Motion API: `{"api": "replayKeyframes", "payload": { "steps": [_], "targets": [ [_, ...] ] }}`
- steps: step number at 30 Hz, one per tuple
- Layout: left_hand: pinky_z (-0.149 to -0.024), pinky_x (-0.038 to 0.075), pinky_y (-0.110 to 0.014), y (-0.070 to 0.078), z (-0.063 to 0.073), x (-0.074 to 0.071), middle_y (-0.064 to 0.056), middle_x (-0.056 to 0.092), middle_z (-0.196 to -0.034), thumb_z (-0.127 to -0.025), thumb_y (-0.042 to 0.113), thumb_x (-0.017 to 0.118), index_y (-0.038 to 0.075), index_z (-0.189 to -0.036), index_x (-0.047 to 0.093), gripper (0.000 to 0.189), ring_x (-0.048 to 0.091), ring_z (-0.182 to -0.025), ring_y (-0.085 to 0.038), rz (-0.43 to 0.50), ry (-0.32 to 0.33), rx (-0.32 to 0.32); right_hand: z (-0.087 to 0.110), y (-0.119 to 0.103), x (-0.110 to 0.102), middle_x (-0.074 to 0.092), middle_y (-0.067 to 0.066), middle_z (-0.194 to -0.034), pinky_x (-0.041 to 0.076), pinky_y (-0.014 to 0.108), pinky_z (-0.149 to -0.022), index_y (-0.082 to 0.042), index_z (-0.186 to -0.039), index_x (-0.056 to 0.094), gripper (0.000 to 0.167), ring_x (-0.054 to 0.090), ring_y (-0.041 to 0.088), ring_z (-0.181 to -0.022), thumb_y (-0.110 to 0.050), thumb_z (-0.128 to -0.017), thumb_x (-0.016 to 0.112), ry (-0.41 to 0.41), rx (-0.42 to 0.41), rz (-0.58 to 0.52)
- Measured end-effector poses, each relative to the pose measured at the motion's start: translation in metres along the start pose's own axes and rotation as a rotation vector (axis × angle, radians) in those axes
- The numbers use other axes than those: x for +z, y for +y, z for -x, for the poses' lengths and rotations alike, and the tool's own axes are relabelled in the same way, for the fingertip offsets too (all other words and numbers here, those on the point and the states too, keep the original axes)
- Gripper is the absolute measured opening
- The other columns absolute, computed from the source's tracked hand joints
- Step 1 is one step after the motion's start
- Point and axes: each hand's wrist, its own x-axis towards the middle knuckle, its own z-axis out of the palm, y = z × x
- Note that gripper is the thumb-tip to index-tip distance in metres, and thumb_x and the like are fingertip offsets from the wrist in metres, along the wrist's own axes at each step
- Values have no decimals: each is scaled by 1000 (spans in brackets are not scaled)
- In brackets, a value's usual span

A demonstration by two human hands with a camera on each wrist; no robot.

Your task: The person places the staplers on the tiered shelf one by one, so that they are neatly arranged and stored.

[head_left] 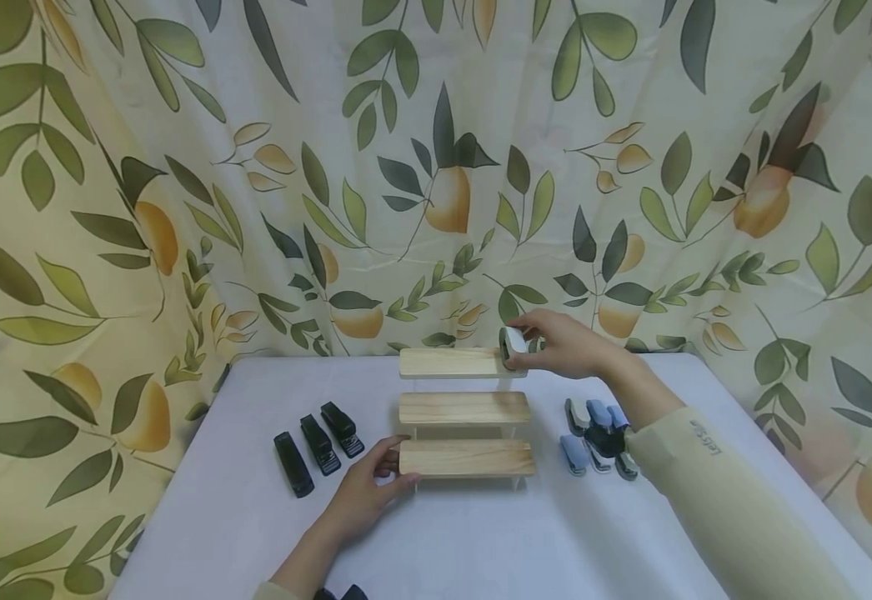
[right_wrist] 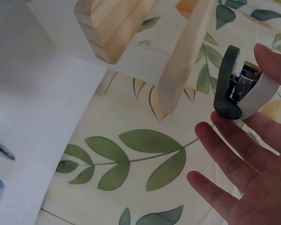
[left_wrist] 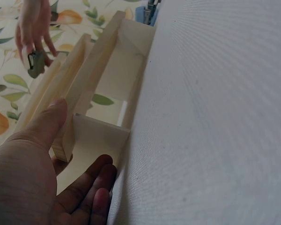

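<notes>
A small white and dark grey-green stapler (right_wrist: 228,101) is pinched between the thumb and fingers of my right hand (head_left: 559,343). In the head view this stapler (head_left: 513,342) is at the right end of the top board (head_left: 447,362) of a three-step wooden shelf; whether it touches the board I cannot tell. My left hand (head_left: 361,492) grips the left end of the lowest board (head_left: 469,458). The left wrist view shows its thumb on top of that board (left_wrist: 96,70) and a finger under it, with the other fingers loosely bent beside the clear support (left_wrist: 103,126).
Three black staplers (head_left: 320,444) lie left of the shelf on the white-covered table (head_left: 241,417). Right of it, under my right forearm, are several small blue, white and grey staplers (head_left: 574,455). A leaf-and-fruit patterned curtain (head_left: 256,250) hangs behind the table.
</notes>
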Motion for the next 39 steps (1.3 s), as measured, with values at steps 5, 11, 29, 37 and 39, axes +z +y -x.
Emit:
{"api": "replayKeyframes", "payload": {
  "steps": [5, 11, 29, 37, 39],
  "targets": [
    [-104, 50, -49, 0, -1, 1, 5, 66, -126, -86, 65, 73, 38, -149, 50, 72, 60, -115, -16, -2, -2, -3, -5, -3, 4, 62, 17, -138, 47, 60, -108, -2, -147, 53, 71, 58, 39, -129, -38, -92, 78, 4, -4, -20],
    [-104, 50, -50, 2, 0, 0, 5, 66, -127, -86, 64, 73, 37, -149, 50, 73, 60, -116, -17, 0, 1, -15, -10, -8, 8, 62, 17, -138, 47, 62, -108, -2, -147, 53, 70, 58, 39, -129, -40, -94, 76, 16, -21, -37],
    [-107, 49, -52, 5, 1, -2, 2, 66, -129, -86, 62, 74, 34, -149, 50, 74, 61, -120, -20, 7, -6, -8, -27, -16, 24, 55, 17, -148, 45, 59, -112, -5, -153, 48, 73, 55, 36, -134, -44, -96, 73, 14, -39, -71],
    [-108, 48, -51, 3, 1, -1, 3, 66, -128, -86, 64, 74, 33, -150, 49, 75, 61, -120, -20, 8, -4, -14, -34, -20, 33, 55, 16, -149, 45, 57, -112, -7, -151, 51, 66, 56, 35, -132, -40, -98, 72, 17, -87, -110],
    [-108, 48, -51, 3, 1, 0, 2, 66, -129, -86, 63, 74, 33, -150, 50, 75, 61, -120, -20, 8, -6, -10, -36, -22, 35, 56, 15, -147, 45, 57, -112, -8, -149, 53, 62, 57, 34, -131, -37, -99, 72, 14, -104, -124]
  ]
}}
